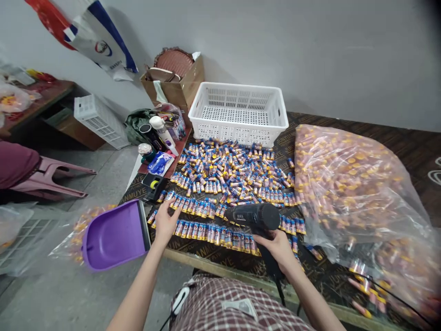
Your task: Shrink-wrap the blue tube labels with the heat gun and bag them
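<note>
Gripping heat gun in right hand.

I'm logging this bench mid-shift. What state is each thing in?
Left hand: open, fingers on the rows of tubes.
Right hand: gripping the heat gun's handle.
Heat gun: held over the tubes, nozzle toward the left.
Tubes: near ones in rows, far ones loose.
Basket: upright, empty.
Scoop: empty, at the table's edge.
Bag: full, lying open-ended.
</note>
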Motion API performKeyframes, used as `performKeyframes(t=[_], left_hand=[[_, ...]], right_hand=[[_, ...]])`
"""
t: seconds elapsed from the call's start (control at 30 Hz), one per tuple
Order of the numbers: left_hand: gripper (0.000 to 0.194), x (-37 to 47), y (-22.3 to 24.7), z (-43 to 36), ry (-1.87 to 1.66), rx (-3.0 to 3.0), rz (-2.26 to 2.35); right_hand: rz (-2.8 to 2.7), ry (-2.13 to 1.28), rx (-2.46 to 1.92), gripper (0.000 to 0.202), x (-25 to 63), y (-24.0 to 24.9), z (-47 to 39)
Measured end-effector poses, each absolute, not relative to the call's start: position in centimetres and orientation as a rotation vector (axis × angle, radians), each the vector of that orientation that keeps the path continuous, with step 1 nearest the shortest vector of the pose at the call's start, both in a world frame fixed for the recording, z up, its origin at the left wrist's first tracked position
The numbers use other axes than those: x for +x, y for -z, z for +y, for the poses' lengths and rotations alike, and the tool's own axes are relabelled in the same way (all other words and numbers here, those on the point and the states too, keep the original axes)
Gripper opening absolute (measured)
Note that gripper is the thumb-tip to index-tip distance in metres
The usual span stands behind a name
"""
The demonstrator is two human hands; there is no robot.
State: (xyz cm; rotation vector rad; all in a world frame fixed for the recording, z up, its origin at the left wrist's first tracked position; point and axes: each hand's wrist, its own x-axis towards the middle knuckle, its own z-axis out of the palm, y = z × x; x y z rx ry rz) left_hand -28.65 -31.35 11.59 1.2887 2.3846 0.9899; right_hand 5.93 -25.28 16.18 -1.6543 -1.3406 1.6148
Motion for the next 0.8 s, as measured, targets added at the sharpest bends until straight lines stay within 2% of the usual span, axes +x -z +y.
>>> performKeyframes(t=[0.3, 0.63, 0.8], left_hand=[[0.04, -32.5, -8.3, -36.1, -0.987, 1.103, 2.286], [0.042, -32.8, -6.5, -36.3, -0.941, 1.188, 2.073], [0.039, -31.4, -7.4, -37.5, -0.933, 1.201, 2.119]], right_hand=[[-1.419, -1.547, -1.639, 0.036, 2.6, -16.5, -26.6], [-1.149, -1.156, -1.956, 0.037, 8.9, -18.7, -30.2], [-1.161, -1.236, -1.913, 0.038, 9.5, -18.9, -30.1]])
